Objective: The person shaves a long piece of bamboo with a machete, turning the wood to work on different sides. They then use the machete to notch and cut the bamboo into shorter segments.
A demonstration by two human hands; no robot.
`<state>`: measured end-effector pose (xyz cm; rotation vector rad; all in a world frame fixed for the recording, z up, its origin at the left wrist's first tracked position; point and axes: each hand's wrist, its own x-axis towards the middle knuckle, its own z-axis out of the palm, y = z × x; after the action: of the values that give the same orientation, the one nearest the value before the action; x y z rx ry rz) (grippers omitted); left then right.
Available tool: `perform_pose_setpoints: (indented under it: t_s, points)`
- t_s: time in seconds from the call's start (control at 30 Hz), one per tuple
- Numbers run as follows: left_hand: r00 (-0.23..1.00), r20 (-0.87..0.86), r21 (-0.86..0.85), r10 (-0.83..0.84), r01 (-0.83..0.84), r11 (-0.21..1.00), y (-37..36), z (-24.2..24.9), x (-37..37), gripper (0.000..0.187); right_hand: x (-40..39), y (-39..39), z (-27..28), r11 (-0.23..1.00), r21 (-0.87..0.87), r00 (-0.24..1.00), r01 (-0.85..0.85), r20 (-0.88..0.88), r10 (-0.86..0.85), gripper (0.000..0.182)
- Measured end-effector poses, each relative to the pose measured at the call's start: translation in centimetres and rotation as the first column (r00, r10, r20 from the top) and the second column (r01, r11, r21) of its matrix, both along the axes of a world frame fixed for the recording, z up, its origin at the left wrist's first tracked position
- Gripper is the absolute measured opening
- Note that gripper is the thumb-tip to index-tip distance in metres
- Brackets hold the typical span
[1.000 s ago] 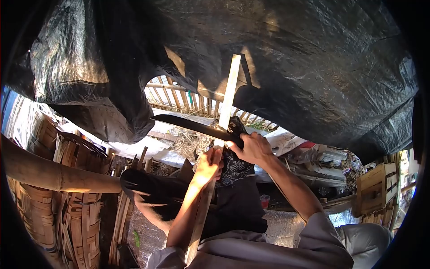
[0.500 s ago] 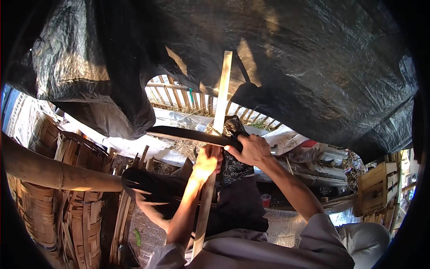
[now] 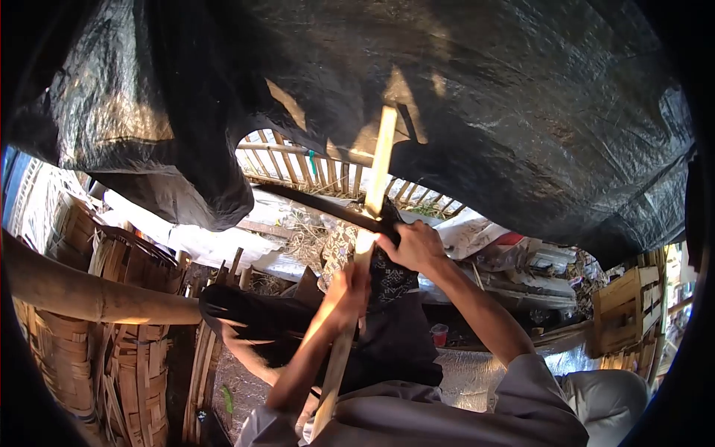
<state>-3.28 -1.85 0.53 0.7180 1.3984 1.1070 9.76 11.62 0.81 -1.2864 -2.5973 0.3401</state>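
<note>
A long pale bamboo strip (image 3: 382,160) runs up from my lap, its far end in front of the black sheeting. My left hand (image 3: 348,294) is wrapped round the strip's middle. Just above, my right hand (image 3: 417,246) is closed on the handle of a machete (image 3: 313,203), its dark blade slanting up to the left. The blade crosses the strip close over my left hand. Behind the strip a black patterned cloth (image 3: 395,276) lies over my knee.
Black plastic sheeting (image 3: 521,112) hangs low across the top. A thick bamboo pole (image 3: 104,298) juts in from the left above woven bamboo baskets (image 3: 141,365). A wooden crate (image 3: 622,309) stands at right, and a plastic cup with red contents (image 3: 439,335) sits on the ground.
The strip's far end has moved down and slightly right. The machete has tilted, its tip now higher. My left hand has shifted slightly downward along with the strip.
</note>
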Motion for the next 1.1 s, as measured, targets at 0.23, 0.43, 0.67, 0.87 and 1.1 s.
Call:
perform_pose_setpoints:
  t_s: [0.23,0.43,0.67,0.87,1.1]
  points:
    - [0.970,0.240,-0.026,0.040,-0.035,0.999,0.3,-0.4,-0.5,0.021,-0.2,-0.6,0.4,1.000,-0.013,0.999,0.000,-0.046,0.000,0.058]
    - [0.997,-0.040,0.035,-0.067,0.068,0.997,-1.6,-0.9,-0.3,0.021,0.4,0.3,-0.5,1.000,0.021,0.999,0.014,0.039,-0.014,0.053]
    - [0.957,0.276,0.086,-0.091,0.070,0.994,-5.9,-1.4,-0.9,0.020,-0.3,-0.4,0.6,0.999,0.030,0.999,0.020,0.034,-0.021,0.058]
    - [0.994,0.111,0.050,0.001,-0.007,0.999,1.2,-0.8,-2.5,0.023,-0.4,-1.4,2.3,0.998,-0.062,0.990,-0.028,0.138,0.037,0.061]
    - [0.988,-0.129,0.012,-0.082,0.084,0.996,-11.5,0.0,-2.0,0.016,0.3,-1.9,1.8,0.999,-0.005,0.989,-0.050,0.136,0.050,0.066]
